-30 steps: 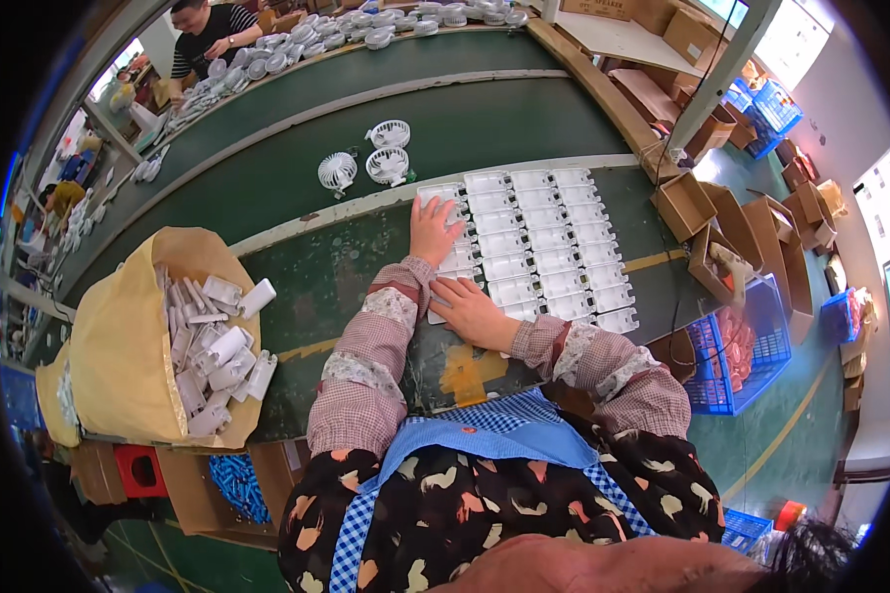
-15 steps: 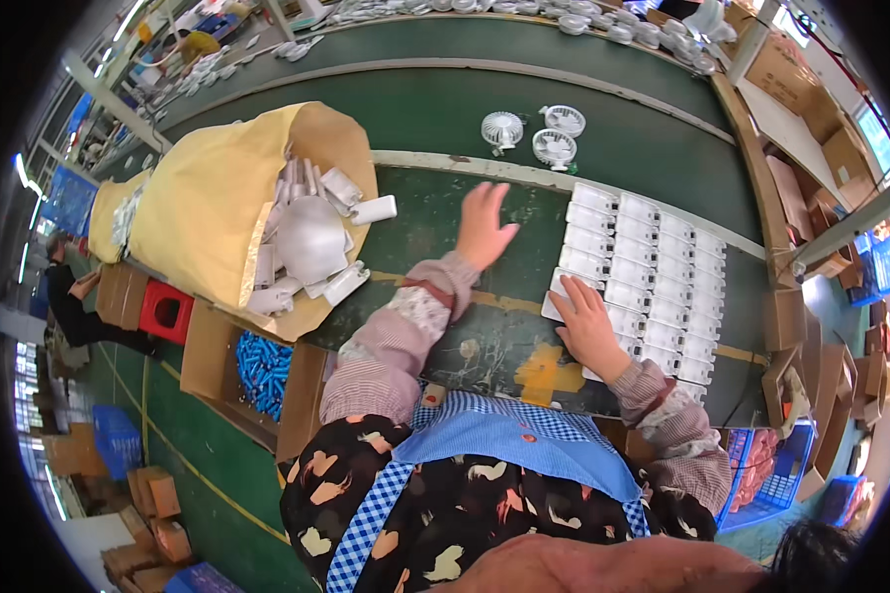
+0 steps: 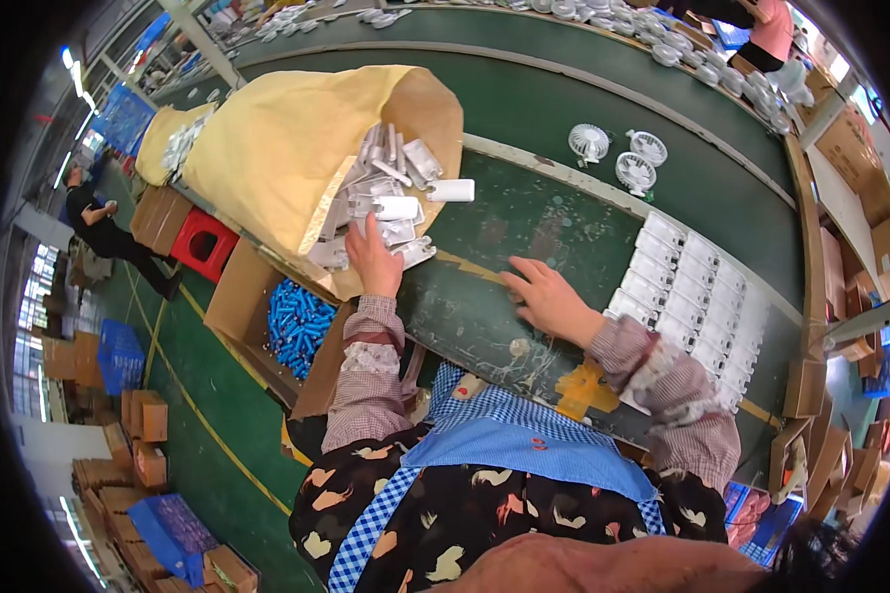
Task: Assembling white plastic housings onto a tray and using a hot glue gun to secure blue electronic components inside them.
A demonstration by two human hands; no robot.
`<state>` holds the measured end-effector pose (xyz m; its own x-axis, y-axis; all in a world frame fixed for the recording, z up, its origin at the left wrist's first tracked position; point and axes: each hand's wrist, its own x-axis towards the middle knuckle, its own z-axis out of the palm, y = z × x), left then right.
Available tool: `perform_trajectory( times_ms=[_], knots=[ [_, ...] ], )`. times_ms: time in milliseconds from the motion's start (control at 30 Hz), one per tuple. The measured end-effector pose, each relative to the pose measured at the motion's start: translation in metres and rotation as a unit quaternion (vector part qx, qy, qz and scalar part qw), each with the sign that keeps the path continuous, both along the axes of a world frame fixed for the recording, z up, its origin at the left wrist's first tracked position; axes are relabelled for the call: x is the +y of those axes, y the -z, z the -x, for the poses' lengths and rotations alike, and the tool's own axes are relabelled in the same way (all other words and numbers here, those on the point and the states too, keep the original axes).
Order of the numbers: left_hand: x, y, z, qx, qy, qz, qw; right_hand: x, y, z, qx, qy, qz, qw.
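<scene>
My left hand (image 3: pixel 374 261) is at the mouth of a big yellow bag (image 3: pixel 267 148), its fingers stretched out against a heap of white plastic shells (image 3: pixel 396 208). It does not grip any of them as far as I can see. Over the green table (image 3: pixel 494 232) hangs my right hand (image 3: pixel 554 301), fingers apart, holding nothing. To its right, white plastic housings (image 3: pixel 677 308) lie in close rows, partly hidden behind my right forearm.
Three small white fans (image 3: pixel 635 173) rest on the green conveyor (image 3: pixel 524 89) beyond the table. Below the bag stands a cardboard box of blue cylindrical cells (image 3: pixel 300 326), beside a red stool (image 3: pixel 204 244). A person in dark clothes (image 3: pixel 104 219) stands at far left.
My left hand has moved left from over the table to the white shells. My right hand has left the housing rows and moved left. The view has shifted; a pale round piece in the bag no longer shows.
</scene>
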<state>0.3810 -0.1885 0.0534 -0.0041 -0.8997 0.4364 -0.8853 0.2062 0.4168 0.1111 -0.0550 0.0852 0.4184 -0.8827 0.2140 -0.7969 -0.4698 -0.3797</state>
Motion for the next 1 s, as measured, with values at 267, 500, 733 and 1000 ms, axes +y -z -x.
perform_trajectory(
  times_ms=[267, 500, 733, 1000],
  knots=[
    [-0.015, 0.028, -0.011, 0.046, -0.043, -0.039, 0.997, -0.173, 0.020, -0.102, -0.154, -0.081, -0.060, 0.983],
    [-0.001, 0.041, 0.003, 0.111, -0.008, 0.012, 0.994, -0.201, 0.024, -0.150, -0.058, 0.036, -0.059, 0.996],
    [-0.010, 0.041, 0.025, 0.220, 0.149, -0.019, 0.964, -0.183, 0.021, -0.109, -0.103, 0.146, -0.082, 0.981],
    [-0.021, 0.028, 0.070, 0.190, 0.249, 0.014, 0.950, -0.145, 0.033, -0.025, -0.262, 0.247, -0.018, 0.933]
  ],
)
